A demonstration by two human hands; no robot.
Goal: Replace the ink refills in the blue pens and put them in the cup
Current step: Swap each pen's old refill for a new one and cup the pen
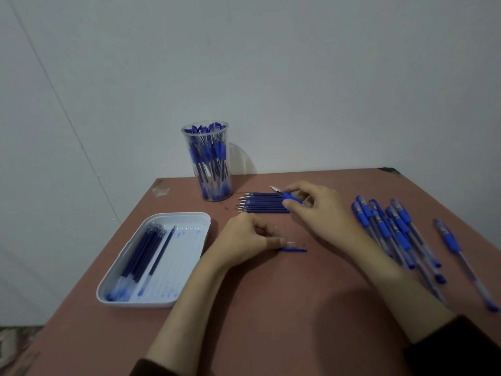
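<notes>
Cup (184, 132) holds pens (208, 154), tray (135, 303) refills (141, 251); left hand (244, 240) grips barrel (291, 243), right hand (317, 210) pen tip (290, 196).

The left hand (248, 237) curls over the clear piece (291, 244) it pinches so only a stub pokes out, the right hand (317, 210) hides most of the blue grip section (292, 197) it holds plus the right ends of the refill row (260, 206), and the loose pens (393, 232) are blurry and partly under that forearm.

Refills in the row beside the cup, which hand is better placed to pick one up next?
Probably the right hand: it sits at the end of the refill row, though holding a pen part. The left hand is farther, pinching a clear piece.
</notes>
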